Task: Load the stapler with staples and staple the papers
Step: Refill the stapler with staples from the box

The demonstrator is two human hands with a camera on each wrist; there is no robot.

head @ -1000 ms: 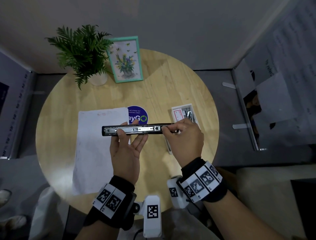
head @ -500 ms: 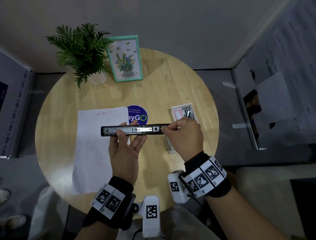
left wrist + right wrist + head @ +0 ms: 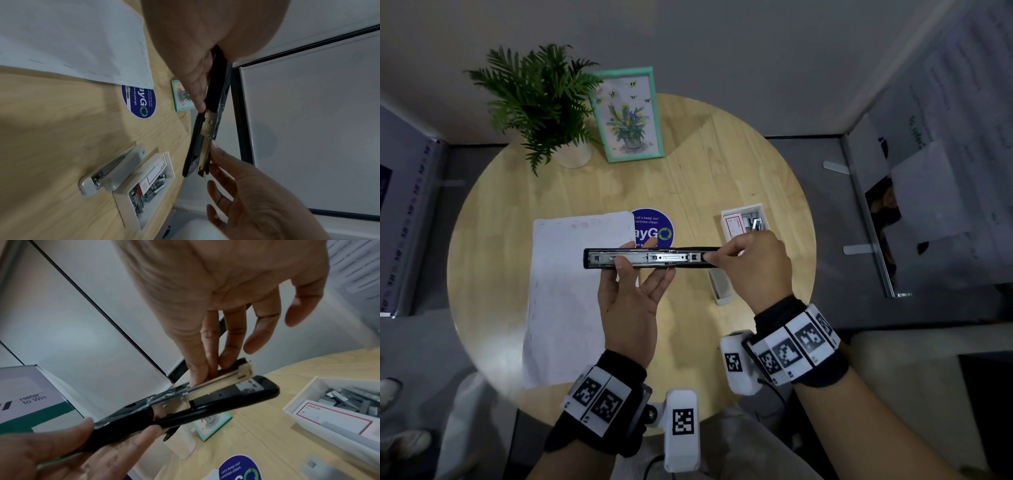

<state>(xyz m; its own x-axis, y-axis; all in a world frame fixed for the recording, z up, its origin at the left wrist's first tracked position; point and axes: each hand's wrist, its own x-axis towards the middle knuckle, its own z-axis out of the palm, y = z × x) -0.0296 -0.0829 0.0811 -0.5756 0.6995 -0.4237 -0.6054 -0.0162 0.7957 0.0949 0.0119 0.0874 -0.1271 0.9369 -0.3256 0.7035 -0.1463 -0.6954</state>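
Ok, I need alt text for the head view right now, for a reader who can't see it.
Above a round wooden table, the left hand holds an opened black stapler level while the right hand pinches at its right end. Papers lie at the left, and a tray of staples sits at the right.

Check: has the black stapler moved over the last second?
No. In the head view the black stapler still lies level just below the blue sticker, with its left end over the papers, the same as before.

Left hand cradles palm-up, fingers curled; right hand pinches with fingertips.
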